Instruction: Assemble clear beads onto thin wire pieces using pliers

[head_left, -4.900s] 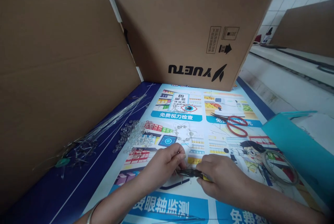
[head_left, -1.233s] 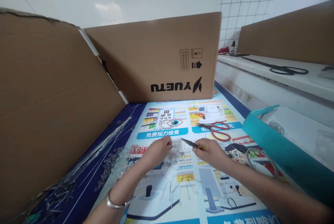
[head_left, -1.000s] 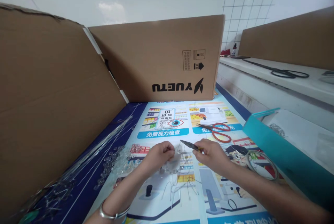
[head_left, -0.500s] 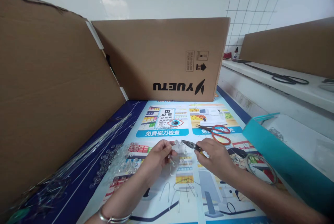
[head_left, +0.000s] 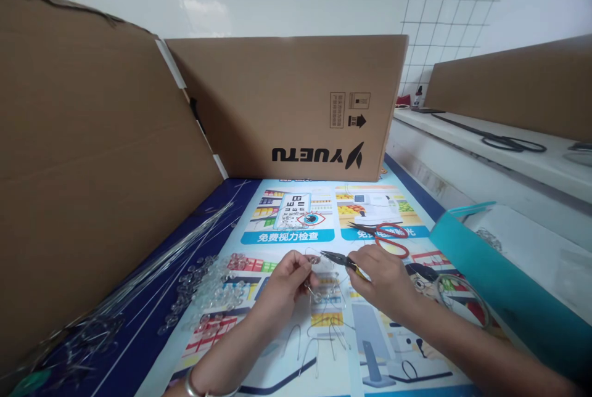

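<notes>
Cardboard walls (head_left: pixel 111 156), two of them, stand at the left and back of one printed poster mat (head_left: pixel 287 237). One teal box (head_left: pixel 485 274) sits at the right edge. One bundle of long wires (head_left: pixel 185 243) lies beside one scatter of clear beads (head_left: pixel 208 289), too many to count. One pair of red-handled scissors (head_left: pixel 388 237) rests behind the hands. The left hand (head_left: pixel 287 280) pinches a beaded wire piece (head_left: pixel 319 289) just above the mat. The right hand (head_left: pixel 383 277) is closed around one pair of needle-nose pliers (head_left: pixel 340 258), whose tips meet that piece.
</notes>
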Motion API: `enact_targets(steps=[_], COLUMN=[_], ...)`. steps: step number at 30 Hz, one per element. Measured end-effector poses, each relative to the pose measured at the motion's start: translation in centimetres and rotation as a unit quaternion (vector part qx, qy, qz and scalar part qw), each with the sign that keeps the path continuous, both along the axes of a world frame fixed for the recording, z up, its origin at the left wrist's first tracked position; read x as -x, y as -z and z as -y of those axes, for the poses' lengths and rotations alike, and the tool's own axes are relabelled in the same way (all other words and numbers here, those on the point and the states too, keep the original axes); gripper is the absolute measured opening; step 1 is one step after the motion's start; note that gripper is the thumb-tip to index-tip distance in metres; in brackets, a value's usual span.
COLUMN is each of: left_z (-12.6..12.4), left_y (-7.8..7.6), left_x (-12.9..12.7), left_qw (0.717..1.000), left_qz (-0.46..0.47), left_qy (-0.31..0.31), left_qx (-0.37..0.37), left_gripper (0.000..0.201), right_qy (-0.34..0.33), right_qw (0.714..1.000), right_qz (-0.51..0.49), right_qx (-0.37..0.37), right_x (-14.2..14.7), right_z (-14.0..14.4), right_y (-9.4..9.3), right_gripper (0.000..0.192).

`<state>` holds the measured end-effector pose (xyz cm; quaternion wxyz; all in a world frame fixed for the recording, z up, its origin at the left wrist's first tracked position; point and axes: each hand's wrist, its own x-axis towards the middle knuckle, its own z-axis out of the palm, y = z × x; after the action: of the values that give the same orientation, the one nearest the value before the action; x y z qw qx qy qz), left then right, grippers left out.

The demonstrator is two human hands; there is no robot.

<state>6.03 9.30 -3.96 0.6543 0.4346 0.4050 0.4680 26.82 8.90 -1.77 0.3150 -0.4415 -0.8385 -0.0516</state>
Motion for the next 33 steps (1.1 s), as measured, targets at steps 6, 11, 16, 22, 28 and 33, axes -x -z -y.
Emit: enact_targets(steps=[6,11,16,22,28,33], left_z=[0.3,0.2,-0.1,0.1,0.3,0.2], left_y=[-0.3,-0.4,0.0,0.4,0.4,1.0], left_x=[-0.3,-0.3,-0.2,-0.5,-0.7,-0.5], left_qw=[1.000,0.999,0.999,0.993,0.992,0.993], left_qz=[0.010,0.030,0.034,0.105,0.101,0.075], left_qy=[0.009,0.009,0.019,0.031,0.057,0.076], left_qx=[0.010,0.018,0.033,0.050,0.047,0.055], left_gripper=[0.015,0.026,0.036,0.030,0.017,0.015], right_qy=[0.002,0.013,0.003,0.003,0.001,0.001], right_qw=[1.000,0.996,0.992,0.993,0.996,0.999], right_qz=[-0.011,-0.051,-0.070,-0.086,-0.090,-0.041], right_qx=[0.008,0.078,0.106,0.086,0.019,-0.004], right_x=[0.1,-0.1,-0.2,-0.2,-0.4,-0.5], right_z=[0.1,-0.3,-0.5,-0.3,-0.5,-0.5], right_y=[-0.3,-0.6,-0.7,-0.8,-0.1,-0.2], right_gripper=[0.016,0.013,0.009,0.009,0.013,0.015])
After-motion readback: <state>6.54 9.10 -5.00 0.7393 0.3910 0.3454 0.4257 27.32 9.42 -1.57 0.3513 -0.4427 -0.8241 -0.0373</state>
